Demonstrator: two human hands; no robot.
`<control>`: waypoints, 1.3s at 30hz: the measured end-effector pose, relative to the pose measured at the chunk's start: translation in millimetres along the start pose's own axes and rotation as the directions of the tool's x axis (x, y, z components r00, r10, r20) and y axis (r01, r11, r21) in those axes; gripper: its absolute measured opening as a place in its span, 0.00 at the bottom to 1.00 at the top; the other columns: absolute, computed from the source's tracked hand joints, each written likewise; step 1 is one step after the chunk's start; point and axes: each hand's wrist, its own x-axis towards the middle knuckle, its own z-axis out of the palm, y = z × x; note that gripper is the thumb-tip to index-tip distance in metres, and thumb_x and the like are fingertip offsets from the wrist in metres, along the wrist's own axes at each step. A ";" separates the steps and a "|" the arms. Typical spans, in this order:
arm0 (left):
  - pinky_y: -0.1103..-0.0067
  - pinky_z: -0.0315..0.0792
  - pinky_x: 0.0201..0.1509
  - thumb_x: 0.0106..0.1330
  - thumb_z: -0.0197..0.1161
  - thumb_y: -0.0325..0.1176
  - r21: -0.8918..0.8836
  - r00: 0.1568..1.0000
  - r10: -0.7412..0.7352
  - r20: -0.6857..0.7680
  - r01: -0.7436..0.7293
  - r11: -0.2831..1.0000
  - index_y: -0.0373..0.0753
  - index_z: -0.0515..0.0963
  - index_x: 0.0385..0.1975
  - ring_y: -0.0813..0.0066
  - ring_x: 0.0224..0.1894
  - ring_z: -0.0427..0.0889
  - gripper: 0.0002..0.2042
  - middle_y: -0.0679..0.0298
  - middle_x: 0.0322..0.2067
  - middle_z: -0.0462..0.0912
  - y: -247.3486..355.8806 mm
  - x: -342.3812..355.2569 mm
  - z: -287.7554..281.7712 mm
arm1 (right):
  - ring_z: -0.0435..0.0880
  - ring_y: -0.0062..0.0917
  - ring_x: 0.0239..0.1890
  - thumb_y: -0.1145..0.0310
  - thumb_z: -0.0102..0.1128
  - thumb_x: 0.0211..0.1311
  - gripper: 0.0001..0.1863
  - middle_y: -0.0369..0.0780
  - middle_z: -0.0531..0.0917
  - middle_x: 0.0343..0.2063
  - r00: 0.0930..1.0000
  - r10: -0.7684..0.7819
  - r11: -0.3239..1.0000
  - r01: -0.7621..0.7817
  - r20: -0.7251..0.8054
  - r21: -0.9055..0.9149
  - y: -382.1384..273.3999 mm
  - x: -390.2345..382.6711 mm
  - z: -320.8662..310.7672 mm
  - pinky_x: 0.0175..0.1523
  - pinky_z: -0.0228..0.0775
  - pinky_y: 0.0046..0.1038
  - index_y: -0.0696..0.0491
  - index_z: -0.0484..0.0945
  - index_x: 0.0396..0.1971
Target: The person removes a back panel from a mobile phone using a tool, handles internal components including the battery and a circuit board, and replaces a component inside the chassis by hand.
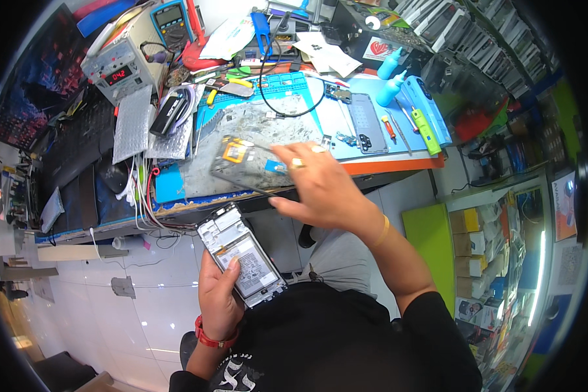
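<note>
My left hand [217, 291] holds an opened smartphone [247, 264] upright in front of my lap. Its back cover is off, so the pale battery and inner parts face up, and my thumb lies on the battery. Over the near part of the workbench, my right hand [320, 189] grips the right end of a thin dark phone panel [242, 171] with orange and blue patches. The panel is tilted and a little blurred; its far end hangs over the grey work mat [209, 140]. The fingertips under the panel are partly hidden.
A dark phone back cover [367, 124], a green-handled tool [426, 130], screwdrivers and blue bottles [391, 88] lie or stand at the right of the bench. A power supply [117, 75] and a multimeter [172, 25] stand back left. A black cable [262, 81] arches over the mat.
</note>
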 end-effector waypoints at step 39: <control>0.71 0.73 0.63 0.75 0.51 0.23 0.042 0.996 -0.038 0.084 0.034 0.999 0.31 0.61 0.66 0.70 0.58 0.79 0.21 0.55 0.58 0.77 -4.0 -1.8 -13.3 | 0.81 0.48 0.54 0.66 0.69 0.57 0.20 0.52 0.83 0.49 0.871 0.422 0.844 -0.479 -0.251 -0.242 161.1 24.0 -28.5 0.62 0.71 0.40 0.60 0.81 0.48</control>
